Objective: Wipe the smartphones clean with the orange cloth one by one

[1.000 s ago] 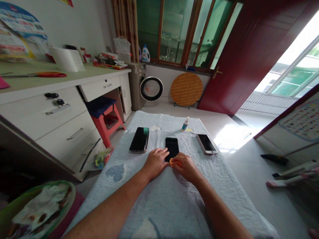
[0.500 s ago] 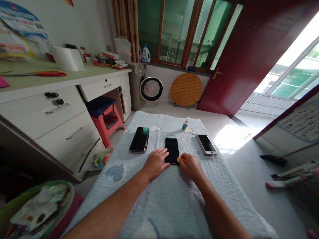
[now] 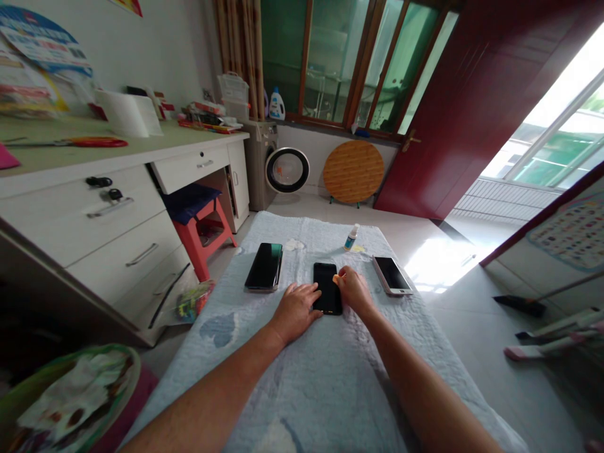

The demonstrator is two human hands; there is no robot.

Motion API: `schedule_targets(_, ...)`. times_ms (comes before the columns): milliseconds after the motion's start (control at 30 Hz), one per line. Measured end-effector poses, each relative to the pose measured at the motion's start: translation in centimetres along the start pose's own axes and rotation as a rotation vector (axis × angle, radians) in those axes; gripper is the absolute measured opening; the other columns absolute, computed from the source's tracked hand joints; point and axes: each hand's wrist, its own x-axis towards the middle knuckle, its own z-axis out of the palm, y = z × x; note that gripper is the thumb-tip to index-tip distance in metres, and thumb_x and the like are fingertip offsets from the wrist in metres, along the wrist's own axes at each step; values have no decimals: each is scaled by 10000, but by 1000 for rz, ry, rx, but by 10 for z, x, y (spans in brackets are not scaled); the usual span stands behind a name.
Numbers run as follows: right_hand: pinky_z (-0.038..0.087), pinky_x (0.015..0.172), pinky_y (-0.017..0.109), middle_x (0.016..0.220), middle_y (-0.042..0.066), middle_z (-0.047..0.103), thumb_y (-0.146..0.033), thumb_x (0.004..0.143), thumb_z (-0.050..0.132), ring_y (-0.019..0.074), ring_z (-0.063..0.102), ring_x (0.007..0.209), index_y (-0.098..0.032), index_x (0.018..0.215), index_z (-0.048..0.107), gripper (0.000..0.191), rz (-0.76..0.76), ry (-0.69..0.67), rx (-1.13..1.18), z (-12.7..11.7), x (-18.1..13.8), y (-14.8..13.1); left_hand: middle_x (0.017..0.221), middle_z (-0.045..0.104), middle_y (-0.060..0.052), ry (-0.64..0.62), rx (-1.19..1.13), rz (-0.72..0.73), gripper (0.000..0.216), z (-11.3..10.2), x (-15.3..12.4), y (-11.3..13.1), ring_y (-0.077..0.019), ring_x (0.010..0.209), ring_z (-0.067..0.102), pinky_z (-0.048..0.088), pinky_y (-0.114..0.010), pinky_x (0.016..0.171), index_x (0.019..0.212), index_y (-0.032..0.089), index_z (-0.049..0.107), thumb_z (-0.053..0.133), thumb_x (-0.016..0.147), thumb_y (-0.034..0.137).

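A black phone (image 3: 326, 286) lies screen-up in the middle of a table covered with a pale blue cloth (image 3: 325, 377). My left hand (image 3: 296, 309) rests flat on the cloth with spread fingers, its fingertips touching the phone's lower left edge. My right hand (image 3: 353, 289) is closed in a pinch on a small orange piece (image 3: 336, 277) pressed against the phone's right side. A second dark phone (image 3: 265, 266) lies to the left. To the right lies a pink-edged phone (image 3: 391, 274).
A small spray bottle (image 3: 350, 237) stands at the cloth's far end beside a white wad (image 3: 294, 243). A white desk with drawers (image 3: 108, 207) and a red stool (image 3: 204, 226) are to the left. A green bowl (image 3: 70, 402) sits near left. Brooms (image 3: 542, 327) lie on the floor at right.
My right hand has slid with the orange piece from the phone's bottom edge up along its right side. My left hand stayed in place at the phone's lower left.
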Motion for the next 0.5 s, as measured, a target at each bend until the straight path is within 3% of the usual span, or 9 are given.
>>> schedule_targets(267,372,674,250,886,89,700,-223,866,492,190,611,825,-156,995,673,232,61,50,-35,10,49,-1,1397,533,-109,10,-10,-4,423,-1,0,1,-268,1300,468,237,-531,1125,1258,208,587,648,863,347)
schedule_targets(500,410,699,241,914,105,726,-178,832,478,189,642,849,-144,933,742,285,56,73,-9,11,47,-2,1393,537,-107,15,-10,-1,422,-1,-1,1,-268,1301,467,251,-531,1115,1258,218,584,651,862,351)
